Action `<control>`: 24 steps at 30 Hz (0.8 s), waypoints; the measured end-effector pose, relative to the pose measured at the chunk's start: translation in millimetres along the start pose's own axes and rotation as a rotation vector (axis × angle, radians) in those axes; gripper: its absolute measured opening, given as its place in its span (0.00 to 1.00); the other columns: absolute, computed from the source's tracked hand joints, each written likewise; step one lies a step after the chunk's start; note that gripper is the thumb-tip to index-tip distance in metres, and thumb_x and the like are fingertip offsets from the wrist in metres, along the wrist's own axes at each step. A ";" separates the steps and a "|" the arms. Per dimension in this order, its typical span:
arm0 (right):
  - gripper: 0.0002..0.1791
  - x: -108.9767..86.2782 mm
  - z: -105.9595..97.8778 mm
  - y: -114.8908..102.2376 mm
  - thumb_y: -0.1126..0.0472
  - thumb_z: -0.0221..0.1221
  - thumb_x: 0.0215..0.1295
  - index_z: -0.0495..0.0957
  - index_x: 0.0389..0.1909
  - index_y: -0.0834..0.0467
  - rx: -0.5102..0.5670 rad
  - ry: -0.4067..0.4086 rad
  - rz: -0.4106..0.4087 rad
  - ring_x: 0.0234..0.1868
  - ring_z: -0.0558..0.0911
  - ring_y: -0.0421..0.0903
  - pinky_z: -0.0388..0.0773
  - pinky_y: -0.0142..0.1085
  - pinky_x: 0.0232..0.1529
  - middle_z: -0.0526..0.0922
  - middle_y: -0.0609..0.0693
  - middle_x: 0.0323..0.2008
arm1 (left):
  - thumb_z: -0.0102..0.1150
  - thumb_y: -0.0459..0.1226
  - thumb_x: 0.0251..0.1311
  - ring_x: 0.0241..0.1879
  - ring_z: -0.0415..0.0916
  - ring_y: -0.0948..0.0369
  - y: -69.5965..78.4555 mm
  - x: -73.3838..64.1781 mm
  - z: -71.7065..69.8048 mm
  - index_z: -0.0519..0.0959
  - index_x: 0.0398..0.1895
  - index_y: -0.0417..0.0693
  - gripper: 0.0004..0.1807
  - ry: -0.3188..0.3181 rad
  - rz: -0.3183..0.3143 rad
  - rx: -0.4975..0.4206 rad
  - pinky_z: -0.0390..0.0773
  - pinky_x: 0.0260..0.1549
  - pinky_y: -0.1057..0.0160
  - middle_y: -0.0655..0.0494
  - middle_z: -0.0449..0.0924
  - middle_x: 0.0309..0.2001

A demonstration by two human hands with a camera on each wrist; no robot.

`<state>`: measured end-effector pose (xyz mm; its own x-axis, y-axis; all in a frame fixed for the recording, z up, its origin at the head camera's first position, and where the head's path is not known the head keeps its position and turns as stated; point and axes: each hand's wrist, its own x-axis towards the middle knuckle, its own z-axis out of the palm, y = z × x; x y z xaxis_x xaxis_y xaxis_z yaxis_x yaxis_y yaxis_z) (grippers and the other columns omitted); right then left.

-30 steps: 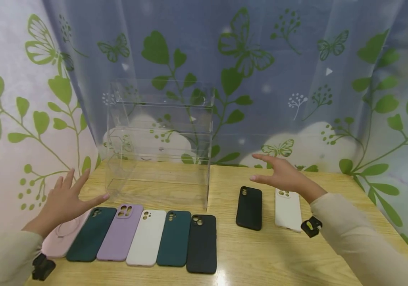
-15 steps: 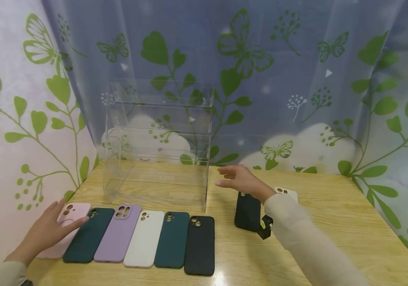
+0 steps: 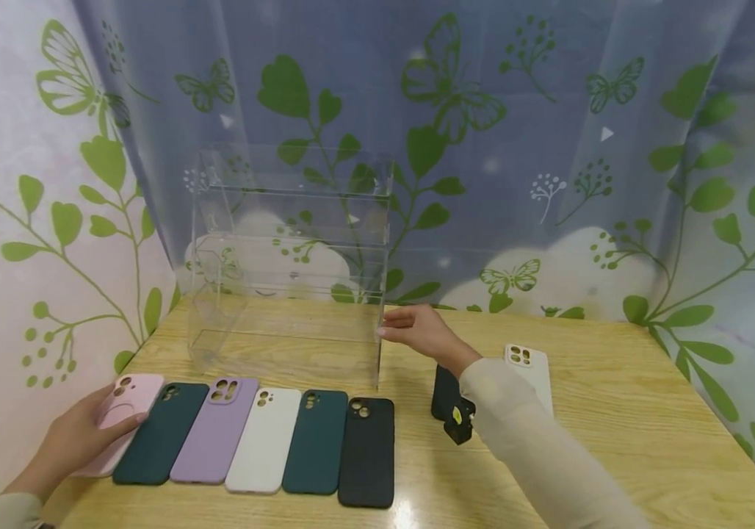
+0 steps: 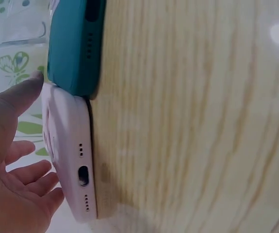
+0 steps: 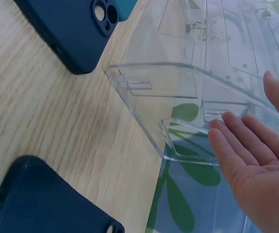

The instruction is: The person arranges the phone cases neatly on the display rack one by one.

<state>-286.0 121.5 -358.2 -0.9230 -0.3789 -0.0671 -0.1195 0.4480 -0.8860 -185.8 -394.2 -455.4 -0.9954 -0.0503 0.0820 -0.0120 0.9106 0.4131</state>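
My left hand (image 3: 72,439) is at the pink phone case (image 3: 134,400), the leftmost of a row. Its thumb reaches over the case towards the dark green phone case (image 3: 164,433), while the fingers lie along the pink case's far side. In the left wrist view the pink case (image 4: 69,141) lies flat on the table beside the green one. A clear acrylic display rack (image 3: 291,336) with several tiers stands behind the row. My right hand (image 3: 425,335) is right at the rack's right side panel, its fingers extended and the palm without any object in the right wrist view.
The row continues with a purple case (image 3: 214,433), a white case (image 3: 263,444), a teal case (image 3: 315,444) and a black case (image 3: 367,455). Under my right forearm lies another black case (image 3: 442,393), with a second white case (image 3: 537,375) beside it. Patterned cloth (image 3: 516,147) hangs behind the table.
My right hand has moved left from above the two cases on the right to the rack's side. My left hand has come down and left onto the pink case.
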 end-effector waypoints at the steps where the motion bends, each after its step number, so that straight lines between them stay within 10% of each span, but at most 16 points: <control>1: 0.29 0.8 0.9 0.0 0.54 0.62 0.65 0.69 0.65 0.60 0.008 0.009 0.004 0.61 0.74 0.53 0.72 0.50 0.60 0.76 0.56 0.60 | 0.62 0.57 0.57 0.57 0.57 0.24 -0.1 0.2 0.2 0.55 0.65 0.20 0.52 -0.005 -0.010 -0.002 0.62 0.52 0.31 0.17 0.57 0.60; 24: 0.23 7.2 15.8 2.8 0.55 0.65 0.61 0.78 0.55 0.59 0.020 0.192 0.022 0.50 0.80 0.50 0.79 0.45 0.49 0.83 0.54 0.47 | 0.63 0.53 0.58 0.54 0.61 0.26 -0.4 -8.2 11.5 0.62 0.63 0.21 0.46 0.063 -0.063 -0.051 0.66 0.48 0.33 0.17 0.60 0.59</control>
<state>-287.1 107.2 -368.4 -0.9784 -0.2068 0.0000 -0.0926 0.4379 -0.8943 -178.7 -389.4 -466.7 -0.9848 -0.1336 0.1106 -0.0676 0.8830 0.4644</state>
